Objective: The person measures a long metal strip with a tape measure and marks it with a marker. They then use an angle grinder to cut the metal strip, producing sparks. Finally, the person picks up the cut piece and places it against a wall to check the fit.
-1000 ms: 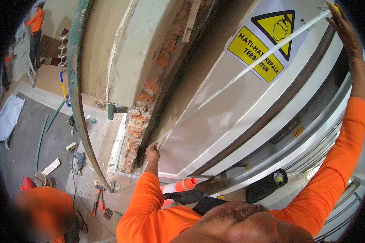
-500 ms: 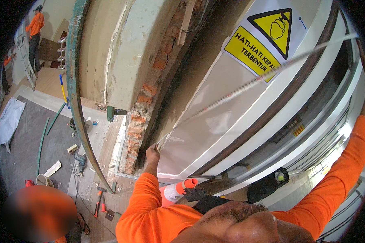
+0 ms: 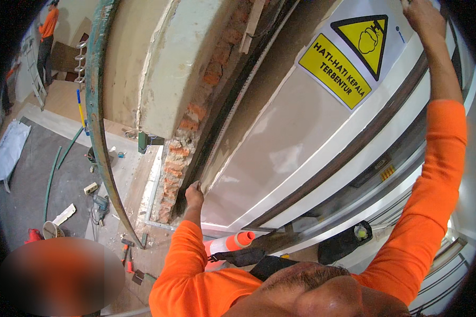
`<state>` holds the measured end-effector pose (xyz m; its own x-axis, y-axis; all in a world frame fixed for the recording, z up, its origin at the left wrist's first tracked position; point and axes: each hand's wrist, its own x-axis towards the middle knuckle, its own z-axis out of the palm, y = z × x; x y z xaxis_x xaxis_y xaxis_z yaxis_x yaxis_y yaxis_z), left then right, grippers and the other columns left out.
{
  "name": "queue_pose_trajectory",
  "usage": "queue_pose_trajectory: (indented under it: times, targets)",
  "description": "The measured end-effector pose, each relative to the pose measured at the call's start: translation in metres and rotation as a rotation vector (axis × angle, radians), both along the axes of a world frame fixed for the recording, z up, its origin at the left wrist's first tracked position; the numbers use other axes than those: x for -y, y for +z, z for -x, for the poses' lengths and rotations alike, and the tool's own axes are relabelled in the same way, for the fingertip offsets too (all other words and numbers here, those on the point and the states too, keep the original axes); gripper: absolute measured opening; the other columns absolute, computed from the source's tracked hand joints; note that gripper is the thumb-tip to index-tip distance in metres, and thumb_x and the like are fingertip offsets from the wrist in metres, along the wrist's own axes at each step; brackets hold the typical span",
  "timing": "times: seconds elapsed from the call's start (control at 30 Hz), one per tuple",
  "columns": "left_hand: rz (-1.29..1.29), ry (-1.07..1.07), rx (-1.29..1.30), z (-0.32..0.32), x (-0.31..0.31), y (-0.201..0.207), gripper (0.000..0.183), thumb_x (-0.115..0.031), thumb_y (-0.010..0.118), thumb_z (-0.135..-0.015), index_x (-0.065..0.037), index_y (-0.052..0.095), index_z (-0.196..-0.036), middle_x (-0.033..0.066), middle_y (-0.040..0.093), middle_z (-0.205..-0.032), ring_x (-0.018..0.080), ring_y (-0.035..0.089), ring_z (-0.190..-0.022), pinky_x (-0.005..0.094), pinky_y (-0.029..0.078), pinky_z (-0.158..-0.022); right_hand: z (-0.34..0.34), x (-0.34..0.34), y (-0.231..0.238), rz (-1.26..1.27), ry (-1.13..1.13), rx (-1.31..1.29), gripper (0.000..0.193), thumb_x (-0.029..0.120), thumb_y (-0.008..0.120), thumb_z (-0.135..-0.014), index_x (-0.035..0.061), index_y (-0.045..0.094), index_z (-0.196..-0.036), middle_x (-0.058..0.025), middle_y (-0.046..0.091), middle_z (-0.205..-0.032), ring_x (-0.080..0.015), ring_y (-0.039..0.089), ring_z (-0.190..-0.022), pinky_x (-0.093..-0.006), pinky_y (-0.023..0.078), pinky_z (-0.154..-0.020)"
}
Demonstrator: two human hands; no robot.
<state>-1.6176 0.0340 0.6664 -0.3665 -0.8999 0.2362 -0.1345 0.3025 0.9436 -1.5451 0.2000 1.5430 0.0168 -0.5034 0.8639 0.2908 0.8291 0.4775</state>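
Note:
My left hand (image 3: 194, 194) is closed low at the wall opening, beside the broken brick edge (image 3: 174, 169). It pinches the lower end of a tape measure (image 3: 239, 100), whose thin pale blade runs up along the dark gap and out of the top of the view. My right hand (image 3: 424, 20) is raised at the upper right, above the white door frame. Its fingers look curled, but the top edge cuts them off and what they hold is hidden. Between the hands, a yellow warning sign (image 3: 349, 58) is fixed to the pale panel (image 3: 280, 153).
A curved green metal bar (image 3: 95, 105) stands at left. An orange-and-white traffic cone (image 3: 230, 243) is below my left hand. A hammer (image 3: 126, 251), a power drill (image 3: 99, 206) and debris lie on the floor. A blurred person (image 3: 61, 274) is lower left; another (image 3: 47, 31) stands far left near a ladder (image 3: 33, 68).
The tape has swung from across the panel and sign to lie along the dark gap. My right hand has come up and inward from the far right edge. My left hand has shifted slightly.

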Motion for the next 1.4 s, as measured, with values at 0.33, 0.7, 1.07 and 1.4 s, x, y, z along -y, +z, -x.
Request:
queue_pose_trajectory:
  times: [0.33,0.7,1.07,1.4]
  targets:
    - [0.045,-0.136,0.069,0.004,0.011,-0.019,0.022,-0.024,0.057,-0.095,-0.008,0.071,-0.103,0.0243,0.067,-0.095,0.0443,0.064,-0.093,0.0498,0.051,-0.080,0.007,0.040,-0.003,0.236,0.098,-0.001,0.025,0.023,0.061,-0.085,0.0072,0.077,-0.097,-0.0166,0.072,-0.106,-0.0316,0.070,-0.101,-0.0428,0.057,-0.081]
    - [0.013,-0.286,0.115,0.012,0.003,-0.006,0.023,-0.025,0.056,-0.095,-0.010,0.071,-0.102,0.0258,0.066,-0.094,0.0450,0.064,-0.095,0.0522,0.050,-0.079,0.020,0.056,0.002,0.220,-0.068,-0.062,0.029,0.027,0.058,-0.089,0.0101,0.075,-0.105,-0.0134,0.068,-0.115,-0.0309,0.063,-0.109,-0.0493,0.058,-0.070]
    - [-0.066,-0.374,0.246,0.009,0.012,-0.001,0.018,-0.023,0.056,-0.093,-0.012,0.069,-0.099,0.0265,0.066,-0.098,0.0446,0.064,-0.097,0.0521,0.050,-0.081,0.032,0.070,-0.007,0.205,-0.064,-0.021,0.030,0.027,0.056,-0.091,0.0111,0.074,-0.109,-0.0130,0.066,-0.119,-0.0311,0.058,-0.112,-0.0508,0.056,-0.074]
    - [0.090,-0.351,0.131,0.004,0.009,-0.001,0.010,-0.015,0.059,-0.090,-0.007,0.065,-0.093,0.0255,0.064,-0.089,0.0473,0.061,-0.089,0.0499,0.051,-0.073,0.038,0.067,0.000,0.236,-0.048,-0.025,0.032,0.029,0.055,-0.092,0.0106,0.073,-0.111,-0.0129,0.065,-0.121,-0.0314,0.059,-0.112,-0.0509,0.055,-0.074]
